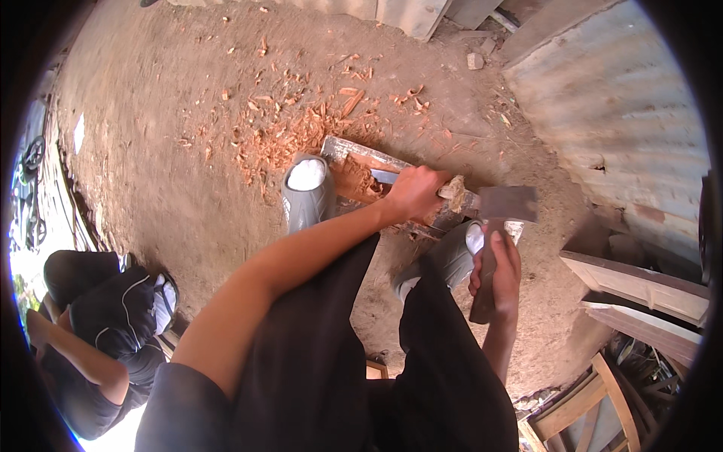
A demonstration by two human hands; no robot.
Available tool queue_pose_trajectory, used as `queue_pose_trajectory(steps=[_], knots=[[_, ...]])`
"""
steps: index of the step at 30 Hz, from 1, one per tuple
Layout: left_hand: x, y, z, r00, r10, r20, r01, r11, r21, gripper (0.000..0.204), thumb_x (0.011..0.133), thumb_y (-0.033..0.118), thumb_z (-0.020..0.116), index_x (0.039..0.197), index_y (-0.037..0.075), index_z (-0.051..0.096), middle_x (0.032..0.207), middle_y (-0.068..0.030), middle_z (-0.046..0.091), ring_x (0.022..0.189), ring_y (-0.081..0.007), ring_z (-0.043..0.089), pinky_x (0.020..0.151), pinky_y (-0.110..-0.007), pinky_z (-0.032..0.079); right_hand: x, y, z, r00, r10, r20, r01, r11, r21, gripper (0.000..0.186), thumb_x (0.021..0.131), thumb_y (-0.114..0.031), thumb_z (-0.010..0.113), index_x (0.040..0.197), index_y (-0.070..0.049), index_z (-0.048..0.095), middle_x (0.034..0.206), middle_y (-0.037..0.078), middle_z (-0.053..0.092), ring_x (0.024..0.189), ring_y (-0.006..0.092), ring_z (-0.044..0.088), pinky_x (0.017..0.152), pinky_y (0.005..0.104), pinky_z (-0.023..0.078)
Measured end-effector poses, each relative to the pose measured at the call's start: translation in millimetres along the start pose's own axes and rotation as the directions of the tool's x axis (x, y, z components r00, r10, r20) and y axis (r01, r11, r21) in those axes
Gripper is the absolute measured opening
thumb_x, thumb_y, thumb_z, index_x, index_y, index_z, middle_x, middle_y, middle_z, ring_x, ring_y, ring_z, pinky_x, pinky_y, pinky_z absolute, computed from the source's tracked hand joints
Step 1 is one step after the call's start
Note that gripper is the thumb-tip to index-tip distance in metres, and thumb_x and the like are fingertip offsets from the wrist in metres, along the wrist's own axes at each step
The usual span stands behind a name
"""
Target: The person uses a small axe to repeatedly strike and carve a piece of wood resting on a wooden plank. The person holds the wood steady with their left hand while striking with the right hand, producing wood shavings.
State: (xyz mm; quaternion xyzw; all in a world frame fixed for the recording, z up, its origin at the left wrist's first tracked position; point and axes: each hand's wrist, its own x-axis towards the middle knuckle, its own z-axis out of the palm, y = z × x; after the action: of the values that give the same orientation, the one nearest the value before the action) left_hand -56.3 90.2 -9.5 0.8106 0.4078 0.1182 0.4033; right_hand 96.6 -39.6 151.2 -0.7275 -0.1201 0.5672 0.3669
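Chisel [385, 177] clenched in our left hand [413, 193] over the plank's [340, 148] hollow, mallet [491, 241] gripped in our right hand [500, 265].

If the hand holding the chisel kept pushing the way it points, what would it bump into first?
The left hand points its chisel leftward along the plank. It would probably meet the reddish gouged wood first, then the grey shoe beside it; depth is hard to judge.

Chisel [385, 177] blade mostly hidden under left hand [413, 193]
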Motion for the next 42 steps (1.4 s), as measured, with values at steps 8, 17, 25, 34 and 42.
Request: queue_pose_trajectory(steps=[8, 17, 25, 34, 42], knots=[[-3.2, -3.2, -3.7, 0.997, 0.014, -0.081, -0.018, 0.999, -0.05, 0.034, 0.083, 0.024, 0.074, 0.115, 0.012, 0.073, 0.087, -0.0205, 0.075, 0.085, -0.0412, 0.074, 0.076, -0.053, 0.059, -7.8, -12.9, 9.0, 0.995, 0.05, 0.091, -0.042, 0.995, -0.092, 0.036, 0.111, -0.038, 0.05, 0.133, -0.009, 0.052, 0.069, 0.005, 0.051, 0.042, 0.0155, 0.048, 0.04, 0.0318, 0.041], [-4.9, 0.5, -12.0, 0.995, -0.002, -0.097, -0.005, 0.998, -0.066, 0.036, 0.078, 0.025, 0.078, 0.111, 0.011, 0.076, 0.09, -0.0211, 0.074, 0.086, -0.0421, 0.072, 0.078, -0.052, 0.058, 2.3, -16.3, 1.3, 0.966, 0.201, 0.165, -0.195, 0.98, -0.047, 0.04, 0.111, -0.038, 0.049, 0.141, -0.012, 0.049, 0.069, 0.005, 0.051, 0.044, 0.017, 0.049, 0.041, 0.0343, 0.042], [-4.3, 0.4, -7.0, 0.995, 0.051, -0.085, -0.055, 0.998, -0.044, 0.028, 0.083, 0.025, 0.073, 0.107, 0.012, 0.074, 0.087, -0.0195, 0.075, 0.085, -0.0406, 0.074, 0.076, -0.053, 0.059, 4.7, -0.2, -2.8, 0.976, 0.171, 0.138, -0.161, 0.984, -0.078, 0.041, 0.109, -0.041, 0.053, 0.137, -0.012, 0.053, 0.073, 0.005, 0.052, 0.044, 0.0147, 0.048, 0.039, 0.0328, 0.04], [-0.8, -6.0, 8.0, 0.998, 0.051, -0.024, -0.052, 0.998, -0.044, 0.041, 0.078, 0.022, 0.075, 0.118, 0.013, 0.074, 0.094, -0.0196, 0.076, 0.089, -0.0411, 0.073, 0.079, -0.052, 0.058, 4.1, 19.8, 4.6, 0.998, 0.04, 0.053, -0.04, 0.999, -0.015, 0.034, 0.108, -0.028, 0.058, 0.137, -0.011, 0.05, 0.076, 0.006, 0.054, 0.046, 0.0168, 0.052, 0.04, 0.034, 0.043], [-0.4, -6.0, 10.7, 0.999, 0.033, -0.041, -0.034, 0.999, -0.031, 0.044, 0.079, 0.026, 0.079, 0.12, 0.01, 0.073, 0.093, -0.0209, 0.075, 0.089, -0.0417, 0.073, 0.079, -0.052, 0.058, 12.6, 40.1, -12.5, 0.981, -0.185, 0.065, 0.185, 0.983, 0.005, 0.034, 0.106, -0.022, 0.06, 0.135, -0.007, 0.052, 0.078, 0.007, 0.057, 0.047, 0.0162, 0.054, 0.041, 0.0329, 0.046]])
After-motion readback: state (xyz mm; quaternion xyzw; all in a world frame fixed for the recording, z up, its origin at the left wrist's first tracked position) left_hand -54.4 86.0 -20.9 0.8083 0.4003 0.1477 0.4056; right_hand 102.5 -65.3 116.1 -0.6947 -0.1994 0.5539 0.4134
